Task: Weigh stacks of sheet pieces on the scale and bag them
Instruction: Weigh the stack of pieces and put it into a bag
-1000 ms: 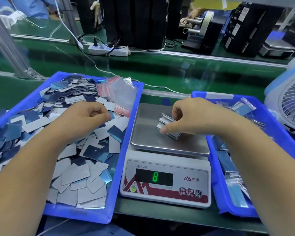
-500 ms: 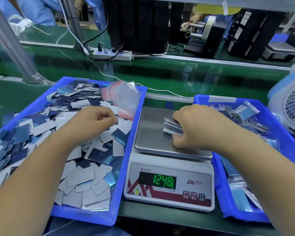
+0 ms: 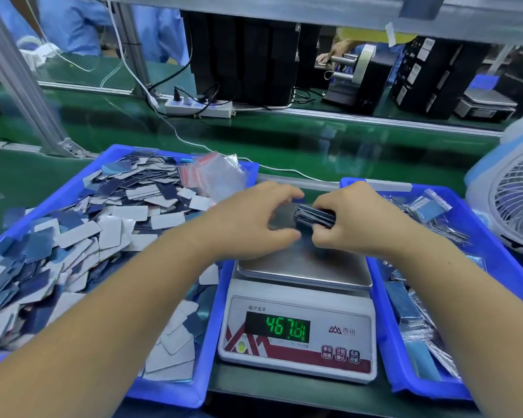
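Note:
A white digital scale (image 3: 298,336) with a steel pan (image 3: 305,267) stands between two blue trays; its green display shows a changing number. Over the pan, a dark stack of sheet pieces (image 3: 314,218) stands on edge. My right hand (image 3: 357,221) grips it from the right and my left hand (image 3: 251,224) closes on its left end. The left blue tray (image 3: 169,387) is full of loose blue and grey sheet pieces (image 3: 82,245). A bundle of small clear zip bags with red strips (image 3: 215,176) lies at that tray's back right corner.
The right blue tray (image 3: 411,384) holds several filled bags (image 3: 426,206). A white and blue fan (image 3: 514,200) stands at the far right. Behind lie a green conveyor belt (image 3: 284,146), a power strip (image 3: 198,108) with cables, a metal post (image 3: 21,86), and black machines.
My left hand has left the loose pieces tray and moved right onto the stack over the scale pan. The stack now stands on edge between both hands. The display reading has changed.

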Action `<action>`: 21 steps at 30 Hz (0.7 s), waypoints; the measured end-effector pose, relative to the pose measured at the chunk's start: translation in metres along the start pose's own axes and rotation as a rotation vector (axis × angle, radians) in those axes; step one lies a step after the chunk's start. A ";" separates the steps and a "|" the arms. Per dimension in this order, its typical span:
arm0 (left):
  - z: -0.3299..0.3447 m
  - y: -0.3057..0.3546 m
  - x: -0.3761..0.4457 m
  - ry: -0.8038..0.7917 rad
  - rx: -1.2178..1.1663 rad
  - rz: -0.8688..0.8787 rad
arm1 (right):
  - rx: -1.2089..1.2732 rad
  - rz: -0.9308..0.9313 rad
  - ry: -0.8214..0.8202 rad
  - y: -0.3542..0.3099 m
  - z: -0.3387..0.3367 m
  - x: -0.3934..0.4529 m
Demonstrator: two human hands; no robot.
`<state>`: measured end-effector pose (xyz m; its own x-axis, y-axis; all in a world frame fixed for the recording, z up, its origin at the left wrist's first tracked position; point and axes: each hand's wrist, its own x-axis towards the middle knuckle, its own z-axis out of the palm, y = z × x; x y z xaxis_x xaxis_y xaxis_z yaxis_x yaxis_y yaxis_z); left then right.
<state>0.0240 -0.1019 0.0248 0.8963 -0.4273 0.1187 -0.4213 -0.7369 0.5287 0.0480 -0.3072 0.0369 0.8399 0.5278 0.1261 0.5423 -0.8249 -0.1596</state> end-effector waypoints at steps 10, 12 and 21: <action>0.024 -0.008 0.015 0.109 -0.059 0.057 | 0.155 0.002 -0.027 0.000 0.006 0.002; 0.026 -0.011 0.013 0.104 -0.057 0.043 | 0.136 -0.024 -0.029 0.001 0.010 0.003; 0.025 -0.009 0.011 0.165 -0.068 0.002 | 0.201 0.025 0.080 -0.002 0.010 -0.002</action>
<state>0.0345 -0.1127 0.0005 0.9083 -0.3327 0.2535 -0.4179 -0.6967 0.5831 0.0457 -0.3041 0.0276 0.8534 0.4830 0.1959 0.5209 -0.7763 -0.3550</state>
